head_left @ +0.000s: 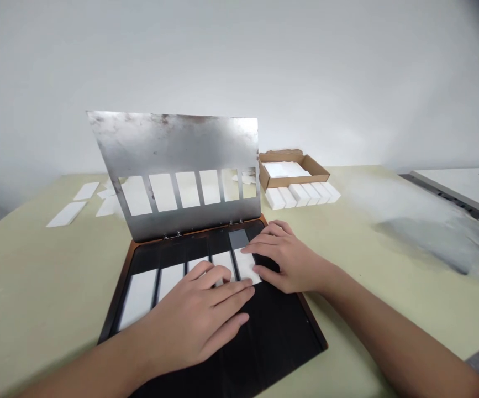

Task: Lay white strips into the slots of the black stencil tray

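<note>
Clock set on the black base (274,326), 12 pointing away from the person. White card (246,265) lies in the base at 1 o'clock, rightmost of a row of five; the other white cards (140,293) run from it toward 9, middle ones partly hidden by the left hand (210,309). Grey rectangle (238,239) just past the card's far end.

Right hand (283,257) comes in from 2 o'clock: index fingertip on the card, thumb at its right edge, a moderate gap between thumb and fingers. No firm pinch seen. Left hand slants over the row from 7 o'clock, fingers long and slightly spread, fingertips at the card's near edge; nothing seen clasped in it. Can't tell how hard either one presses.

Metal lid (177,138), with a row of cut-out windows, stands raised at 12, hinged to the base's far edge. Cardboard box (317,174) at 1, farther off, white stacks (301,193) lined up in front of it. Loose white pieces (67,214) at 10 on the table (27,265). Blurry clear plastic (425,237) around 2 to 3.

Step in hand, as judged: seating and squaring the rightmost card. Next move likely calls for light fingertip nudges, edges parallel to its neighbour, without disturbing that one.
</note>
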Tool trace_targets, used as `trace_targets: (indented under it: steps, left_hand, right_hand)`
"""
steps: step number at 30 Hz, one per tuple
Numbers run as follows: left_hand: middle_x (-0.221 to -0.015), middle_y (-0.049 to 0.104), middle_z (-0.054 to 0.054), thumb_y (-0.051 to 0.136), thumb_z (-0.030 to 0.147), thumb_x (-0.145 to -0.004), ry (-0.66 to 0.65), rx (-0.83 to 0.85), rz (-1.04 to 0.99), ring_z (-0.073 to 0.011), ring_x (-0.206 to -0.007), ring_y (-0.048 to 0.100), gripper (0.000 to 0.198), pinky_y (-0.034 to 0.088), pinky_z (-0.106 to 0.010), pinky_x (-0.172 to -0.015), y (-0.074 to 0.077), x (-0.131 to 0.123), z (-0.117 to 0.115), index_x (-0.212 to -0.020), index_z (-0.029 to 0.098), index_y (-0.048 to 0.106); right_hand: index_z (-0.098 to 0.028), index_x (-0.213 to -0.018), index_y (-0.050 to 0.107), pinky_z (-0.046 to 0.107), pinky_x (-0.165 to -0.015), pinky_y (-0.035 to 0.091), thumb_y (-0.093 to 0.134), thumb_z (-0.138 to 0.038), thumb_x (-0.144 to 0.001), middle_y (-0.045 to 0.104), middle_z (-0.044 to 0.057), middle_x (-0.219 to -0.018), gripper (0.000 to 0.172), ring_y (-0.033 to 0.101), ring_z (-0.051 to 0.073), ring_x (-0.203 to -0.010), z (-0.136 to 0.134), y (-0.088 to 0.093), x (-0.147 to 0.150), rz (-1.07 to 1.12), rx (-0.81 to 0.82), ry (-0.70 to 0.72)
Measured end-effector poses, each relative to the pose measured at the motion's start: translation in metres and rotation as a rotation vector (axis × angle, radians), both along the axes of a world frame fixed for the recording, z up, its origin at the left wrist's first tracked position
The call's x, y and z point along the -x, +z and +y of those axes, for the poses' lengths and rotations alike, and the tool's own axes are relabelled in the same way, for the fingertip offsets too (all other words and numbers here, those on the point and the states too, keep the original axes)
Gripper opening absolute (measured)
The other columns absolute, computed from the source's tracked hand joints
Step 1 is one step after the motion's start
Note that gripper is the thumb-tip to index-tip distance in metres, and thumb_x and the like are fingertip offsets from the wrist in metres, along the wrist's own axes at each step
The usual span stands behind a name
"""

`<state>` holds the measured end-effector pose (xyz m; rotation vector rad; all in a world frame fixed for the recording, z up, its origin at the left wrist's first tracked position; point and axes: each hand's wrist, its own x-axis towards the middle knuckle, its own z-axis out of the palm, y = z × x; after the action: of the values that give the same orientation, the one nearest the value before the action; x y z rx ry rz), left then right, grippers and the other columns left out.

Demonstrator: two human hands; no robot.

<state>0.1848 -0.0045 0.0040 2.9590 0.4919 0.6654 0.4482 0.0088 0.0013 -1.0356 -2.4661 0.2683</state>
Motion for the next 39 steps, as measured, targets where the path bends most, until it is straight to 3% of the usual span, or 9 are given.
trace_targets:
  steps: [11,17,25,33,36,39]
  left_hand:
    - [-0.151,0.06,0.005,0.051,0.035,-0.108,0.055,-0.049,0.176,-0.0238,-0.107,0.054,0.04,0.033,-0.044,-0.095,0.0009,-0.0024,0.0013,-0.145,0.022,0.059]
    - [-0.147,0.063,0.001,0.049,0.042,-0.108,0.088,-0.096,0.204,-0.0259,-0.105,0.054,0.042,0.032,-0.047,-0.095,-0.0001,-0.0049,-0.0008,-0.143,0.022,0.061]
    - [-0.139,0.061,-0.007,0.053,0.049,-0.104,0.188,-0.012,0.22,-0.0317,-0.115,0.055,0.049,0.034,-0.047,-0.094,-0.0027,-0.0028,-0.003,-0.151,0.034,0.053]
    - [-0.141,0.055,-0.013,0.059,0.053,-0.1,0.283,-0.003,0.2,-0.0338,-0.116,0.053,0.061,0.035,-0.048,-0.093,-0.004,-0.0011,-0.0028,-0.155,0.03,0.049]
    - [-0.141,0.053,-0.014,0.061,0.055,-0.098,0.308,-0.012,0.204,-0.0342,-0.114,0.052,0.061,0.034,-0.048,-0.093,-0.0054,-0.0006,-0.003,-0.153,0.031,0.051]
    - [-0.144,0.051,-0.014,0.06,0.056,-0.098,0.319,-0.013,0.207,-0.0347,-0.117,0.05,0.061,0.034,-0.048,-0.094,-0.0068,0.0002,-0.0034,-0.154,0.032,0.05]
  right_hand:
    - [-0.025,-0.134,0.067,0.049,-0.109,0.035,0.06,-0.022,-0.099,0.075,0.003,-0.119,0.036,0.054,0.025,-0.11,0.0012,-0.0012,0.0026,0.033,0.012,-0.01]
    - [-0.026,-0.134,0.067,0.048,-0.107,0.036,0.06,-0.021,-0.099,0.075,0.002,-0.118,0.036,0.054,0.024,-0.109,0.0026,-0.0057,0.0025,0.043,-0.003,-0.017]
    - [-0.029,-0.136,0.066,0.048,-0.106,0.035,0.058,-0.021,-0.101,0.075,0.0,-0.118,0.037,0.053,0.024,-0.107,0.0036,-0.006,0.003,0.044,0.03,-0.028]
    - [-0.026,-0.136,0.065,0.049,-0.106,0.035,0.06,-0.019,-0.096,0.075,0.001,-0.117,0.041,0.053,0.024,-0.105,0.0003,-0.0003,0.0023,0.053,0.056,-0.005]
    - [-0.027,-0.141,0.062,0.05,-0.108,0.034,0.07,-0.026,-0.09,0.073,0.001,-0.12,0.052,0.053,0.025,-0.106,-0.0013,0.0013,0.0016,0.053,0.069,0.015]
    - [-0.026,-0.139,0.063,0.05,-0.109,0.033,0.075,-0.046,-0.09,0.073,0.003,-0.117,0.054,0.053,0.026,-0.108,-0.001,-0.0001,0.0027,0.037,0.081,0.005]
